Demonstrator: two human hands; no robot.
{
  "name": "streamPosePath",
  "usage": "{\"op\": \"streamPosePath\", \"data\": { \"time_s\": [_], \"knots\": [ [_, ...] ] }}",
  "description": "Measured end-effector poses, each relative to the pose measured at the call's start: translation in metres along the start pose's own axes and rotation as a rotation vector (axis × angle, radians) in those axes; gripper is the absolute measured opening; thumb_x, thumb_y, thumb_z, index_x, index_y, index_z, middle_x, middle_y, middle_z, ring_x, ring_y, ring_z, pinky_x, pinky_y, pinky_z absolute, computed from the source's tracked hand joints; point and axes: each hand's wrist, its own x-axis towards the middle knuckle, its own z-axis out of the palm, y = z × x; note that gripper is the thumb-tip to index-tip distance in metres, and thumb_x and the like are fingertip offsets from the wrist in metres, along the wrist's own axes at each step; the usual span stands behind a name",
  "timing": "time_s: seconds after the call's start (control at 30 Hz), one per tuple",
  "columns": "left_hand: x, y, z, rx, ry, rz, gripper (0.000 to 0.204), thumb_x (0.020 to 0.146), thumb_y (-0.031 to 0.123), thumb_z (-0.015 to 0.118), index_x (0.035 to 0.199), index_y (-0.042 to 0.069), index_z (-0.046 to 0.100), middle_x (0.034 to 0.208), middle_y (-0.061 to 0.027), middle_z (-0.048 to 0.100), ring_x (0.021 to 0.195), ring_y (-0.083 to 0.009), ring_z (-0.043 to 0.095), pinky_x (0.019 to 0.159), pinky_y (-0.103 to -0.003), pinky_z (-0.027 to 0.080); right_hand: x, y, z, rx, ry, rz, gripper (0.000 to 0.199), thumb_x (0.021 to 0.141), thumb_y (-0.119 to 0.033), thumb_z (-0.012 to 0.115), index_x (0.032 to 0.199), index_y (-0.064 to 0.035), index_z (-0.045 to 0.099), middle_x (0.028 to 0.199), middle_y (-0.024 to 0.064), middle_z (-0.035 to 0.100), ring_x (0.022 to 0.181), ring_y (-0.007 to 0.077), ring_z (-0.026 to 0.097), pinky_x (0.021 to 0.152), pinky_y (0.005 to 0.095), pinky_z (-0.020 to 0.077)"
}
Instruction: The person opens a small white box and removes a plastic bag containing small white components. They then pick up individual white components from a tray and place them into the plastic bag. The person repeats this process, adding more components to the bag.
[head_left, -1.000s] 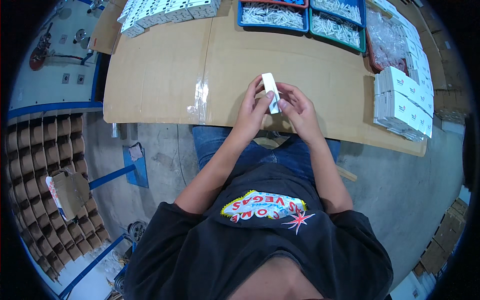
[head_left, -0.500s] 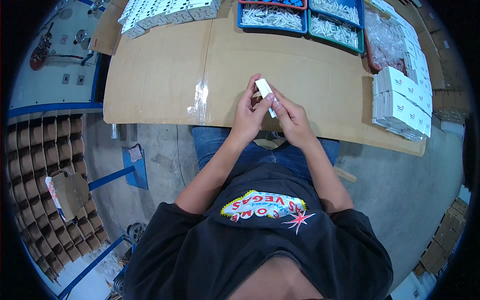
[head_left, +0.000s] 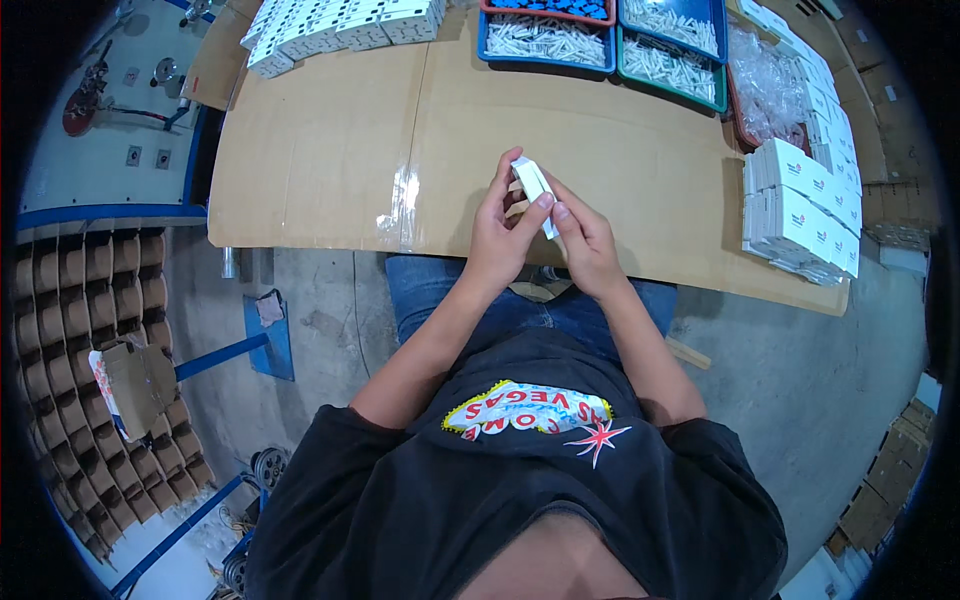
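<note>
A small white carton point(head_left: 534, 187) sits between both hands above the near edge of the counter point(head_left: 320, 160), which is covered in brown cardboard. The carton is narrow and flat-looking, with its long axis running on a slant: the upper end points away from the person and a little to their left, and the lower end points back toward the right hand. It is held off the cardboard rather than lying on it.

The left hand point(head_left: 497, 235) cups the carton from the left side, fingers raised along its far end and thumb pressing on its near face. The right hand point(head_left: 585, 240) meets it from the right, thumb and forefinger pinching the lower end of the carton. The two hands touch each other around the carton, so only its upper half shows clearly.

Farther back on the counter stand a blue tray point(head_left: 545, 40) of small white pieces and a green tray point(head_left: 672, 66) with more of them. A row of white boxes point(head_left: 340, 25) lies at the far left corner. At the person's right, a stack of flat white cartons point(head_left: 800, 215) rests near the counter's edge, with a clear plastic bag point(head_left: 765, 85) behind it. All of these lie well apart from the hands.
</note>
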Motion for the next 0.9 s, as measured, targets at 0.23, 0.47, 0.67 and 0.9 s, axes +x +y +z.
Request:
{"op": "streamPosePath", "data": {
  "time_s": [0.23, 0.47, 0.67, 0.9],
  "knots": [
    [-0.005, -0.002, 0.002, 0.061, -0.135, 0.026, 0.089, 0.088, 0.0, 0.073, 0.163, 0.008, 0.027, 0.144, -0.0095, 0.048, 0.129, -0.0203, 0.053, 0.109, -0.036, 0.045, 0.006, -0.004, -0.012, 0.171, 0.025, 0.091, 0.052, 0.103, -0.016, 0.061, 0.15, 0.0007, 0.048, 0.146, 0.0178, 0.055, 0.134, 0.0217, 0.055, 0.105, 0.0352, 0.049],
    [-0.004, -0.004, -0.003, 0.071, -0.202, 0.039, 0.093, 0.085, 0.004, 0.077, 0.163, 0.008, 0.026, 0.151, -0.008, 0.042, 0.137, -0.0236, 0.049, 0.114, -0.039, 0.042, -0.001, -0.011, -0.008, -0.006, 0.028, 0.0, 0.052, 0.107, -0.019, 0.053, 0.154, 0.0009, 0.045, 0.144, 0.0167, 0.058, 0.128, 0.0205, 0.058, 0.105, 0.0334, 0.0479],
    [-0.006, -0.001, -0.007, 0.158, -0.241, 0.125, 0.094, 0.085, 0.01, 0.079, 0.163, 0.006, 0.026, 0.151, -0.0095, 0.04, 0.138, -0.0248, 0.048, 0.114, -0.042, 0.043, -0.013, -0.005, -0.007, -0.16, 0.023, -0.031, 0.051, 0.111, -0.026, 0.041, 0.154, 0.0018, 0.043, 0.138, 0.0171, 0.063, 0.117, 0.0195, 0.063, 0.101, 0.0328, 0.0482],
    [-0.01, 0.008, -0.004, 0.194, -0.221, 0.148, 0.097, 0.084, 0.012, 0.082, 0.162, 0.006, 0.026, 0.148, -0.0098, 0.041, 0.137, -0.0253, 0.048, 0.114, -0.042, 0.043, -0.008, -0.011, -0.003, -0.067, 0.044, -0.111, 0.056, 0.113, -0.033, 0.035, 0.154, 0.0032, 0.042, 0.14, 0.0169, 0.061, 0.12, 0.0193, 0.06, 0.103, 0.0311, 0.0452]
  ]
}}
